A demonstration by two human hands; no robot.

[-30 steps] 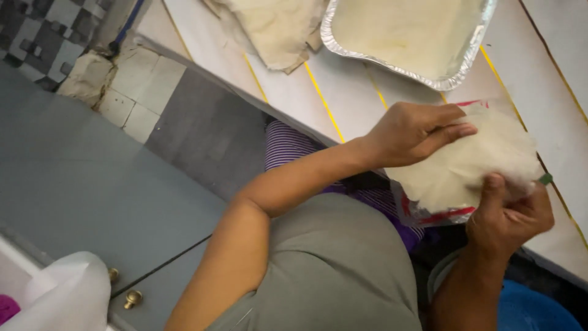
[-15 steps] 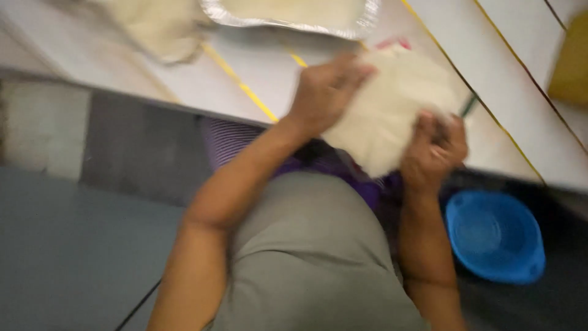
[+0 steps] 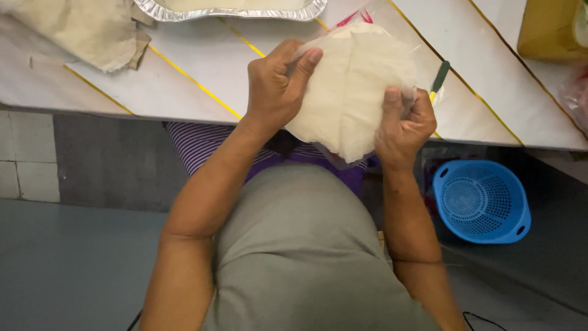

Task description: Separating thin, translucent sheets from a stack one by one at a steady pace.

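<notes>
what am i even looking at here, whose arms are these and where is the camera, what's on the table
There is no machine here. The camera sits on a person's head and looks down, so the two bare arms are that person's own, reaching over their lap.

The left hand and the right hand each grip an edge of a stack of thin pale round sheets, held just above the table edge.

On the white table with yellow lines lie a foil tray at the top, a crumpled pale cloth at the left, and a green-handled tool beside the right hand. A blue plastic basket stands on the floor below.
</notes>
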